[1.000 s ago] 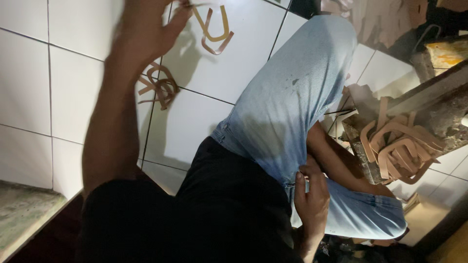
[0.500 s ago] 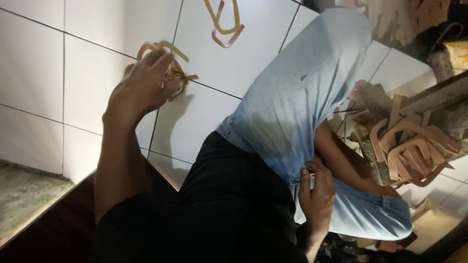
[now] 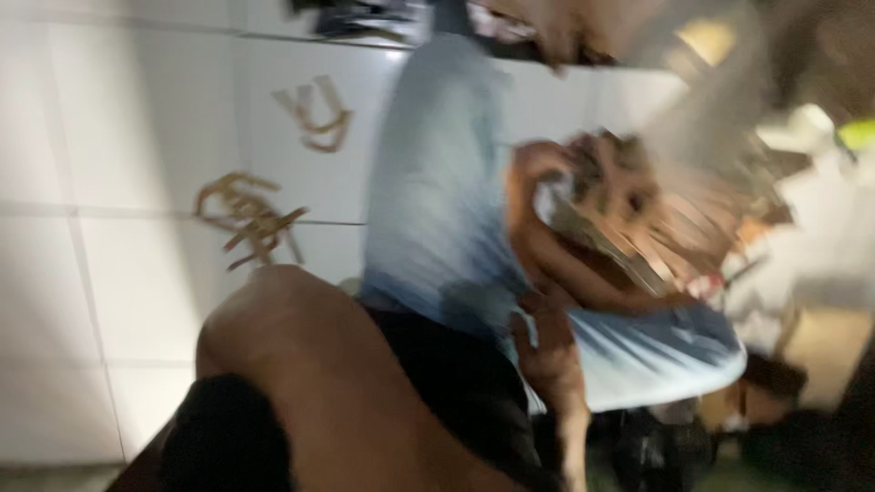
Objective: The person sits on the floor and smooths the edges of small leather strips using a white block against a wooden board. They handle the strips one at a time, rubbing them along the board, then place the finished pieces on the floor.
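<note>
The frame is heavily blurred. The right hand (image 3: pixel 547 351) rests at lower centre against light blue jeans (image 3: pixel 437 210); its grip cannot be told. The left hand is out of view, only its forearm (image 3: pixel 319 383) filling the lower left. Tan straps (image 3: pixel 248 219) lie at left on white floor tiles (image 3: pixel 118 273), another pair (image 3: pixel 319 114) above, open tile around both.

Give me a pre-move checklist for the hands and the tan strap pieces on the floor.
1. Picture sharp enough to judge a grip: not ok, heavily blurred.
2. Right hand beside the light blue cloth, contents known: cannot tell.
3. Left hand in view: not ok, only a forearm shows.
4. Tan strap cluster lying on the white tiled floor, apart from the hands: ok.
5. Strap pile on the right, steady: cannot tell.
</note>
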